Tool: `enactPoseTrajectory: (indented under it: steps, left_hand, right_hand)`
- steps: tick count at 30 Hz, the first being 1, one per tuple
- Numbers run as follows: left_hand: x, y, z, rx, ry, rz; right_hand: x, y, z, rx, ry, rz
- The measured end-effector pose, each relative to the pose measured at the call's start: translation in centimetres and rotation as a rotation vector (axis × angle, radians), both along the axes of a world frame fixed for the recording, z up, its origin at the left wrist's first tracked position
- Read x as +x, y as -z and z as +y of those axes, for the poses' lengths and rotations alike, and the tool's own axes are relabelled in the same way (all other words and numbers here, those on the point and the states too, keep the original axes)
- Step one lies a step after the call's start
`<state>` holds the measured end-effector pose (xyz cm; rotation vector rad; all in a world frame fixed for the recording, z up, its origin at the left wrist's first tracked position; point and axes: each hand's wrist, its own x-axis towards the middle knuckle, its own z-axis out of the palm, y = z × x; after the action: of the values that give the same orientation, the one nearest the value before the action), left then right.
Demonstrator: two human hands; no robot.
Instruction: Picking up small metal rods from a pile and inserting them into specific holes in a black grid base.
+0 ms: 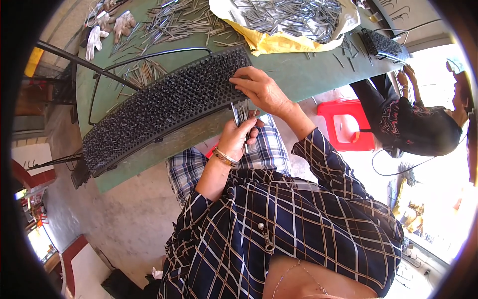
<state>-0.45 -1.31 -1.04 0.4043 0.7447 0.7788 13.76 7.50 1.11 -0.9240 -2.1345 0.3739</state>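
A long, curved black rack (164, 94) full of round holes lies across the near side of the table. Dark, thin pieces stand packed in most of its holes, while bare holes show toward its right end. My left hand (234, 139) is closed around a bundle of thin grey metal strips (241, 113), just in front of the rack's right end. Above that bundle, my right hand (265, 91) reaches over the rack's right end with its fingers pressed together. Whatever its fingertips may pinch is too small or hidden to make out.
On the green table (289, 70) lie loose metal strips (184, 22) and work gloves (95, 41). A yellow-and-white sack (269, 42) holds many more. At right, a person (418, 124) works by a second rack (381, 42), near a red stool (343, 124). A dark metal bar (89, 65) crosses at left.
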Motion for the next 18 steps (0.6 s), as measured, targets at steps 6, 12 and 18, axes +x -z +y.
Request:
enactPoseTrajectory:
  steps: [6,12,18]
  left_hand:
    - [-0.2,0.1,0.3,0.015,-0.085,-0.01]
    - [0.2,-0.1,0.1,0.01,-0.064,0.0]
    - [-0.2,0.1,0.0,0.028,-0.044,0.048]
  right_hand:
    - [0.7,-1.4,-0.7,-0.23,0.11,0.121]
    - [0.9,-0.3,-0.5,-0.188,0.079,0.066]
    - [0.8,-2.4,0.7,-0.074,-0.052,-0.065]
